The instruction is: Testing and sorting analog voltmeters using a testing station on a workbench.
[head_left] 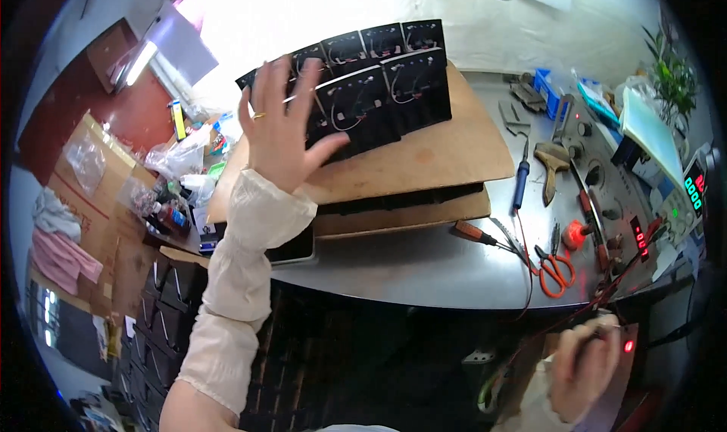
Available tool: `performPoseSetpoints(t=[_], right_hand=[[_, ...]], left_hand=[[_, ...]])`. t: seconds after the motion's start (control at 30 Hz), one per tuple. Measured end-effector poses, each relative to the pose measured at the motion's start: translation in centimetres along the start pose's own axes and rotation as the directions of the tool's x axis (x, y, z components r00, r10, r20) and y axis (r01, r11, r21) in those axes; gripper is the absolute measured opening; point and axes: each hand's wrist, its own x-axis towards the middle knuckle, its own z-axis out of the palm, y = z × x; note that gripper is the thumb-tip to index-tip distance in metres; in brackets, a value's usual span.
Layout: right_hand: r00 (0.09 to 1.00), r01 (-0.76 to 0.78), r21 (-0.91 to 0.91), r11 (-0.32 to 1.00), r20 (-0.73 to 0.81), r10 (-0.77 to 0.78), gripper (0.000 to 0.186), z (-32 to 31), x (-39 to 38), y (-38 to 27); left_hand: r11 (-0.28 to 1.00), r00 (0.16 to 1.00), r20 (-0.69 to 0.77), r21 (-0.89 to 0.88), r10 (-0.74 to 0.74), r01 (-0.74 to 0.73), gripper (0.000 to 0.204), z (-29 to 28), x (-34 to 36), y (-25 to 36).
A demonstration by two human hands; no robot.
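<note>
My left hand (280, 137) is raised with fingers spread before black panels (356, 102) with small wired components, standing in two rows on a cardboard sheet (424, 159). Whether it touches them I cannot tell. At the lower right my right hand (583, 364) is closed on something I cannot make out, beside red and black wires (573, 314) and a board with a lit red switch (628, 346).
The metal bench (394, 280) holds a soldering iron (521, 182), brush (553, 159), orange scissors (556, 273), red bottle (575, 235), blue bin (549, 91) and powered instruments (681, 208). Bagged clutter (182, 159), cardboard (91, 205) and stacked black items (155, 311) are on the left.
</note>
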Motion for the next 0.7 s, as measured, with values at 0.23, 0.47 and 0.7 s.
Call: performPoseSetpoints(t=[0.23, 0.47, 0.7], right_hand=[[0.982, 0.118, -0.834, 0.539, 0.179, 0.061, 0.007, -0.5, -7.4, 8.4], [0.965, 0.071, -0.811, 0.581, 0.203, 0.165, 0.013, -1.6, -12.8, 10.2], [0.939, 0.162, -0.874, 0.459, 0.279, 0.201, 0.017, -0.7, -10.5, 9.6]], left_hand=[[0.945, 0.951, -0.108, -0.192, -0.289, 0.265, 0.048, -0.1, -5.9, -0.5], [0.901, 0.975, -0.028, -0.389, -0.222, 0.194, 0.065, -2.2, -10.7, 5.2], [0.195, 0.792, 0.294, -0.869, -0.535, 0.455, 0.102, 3.2, -12.1, -0.4]])
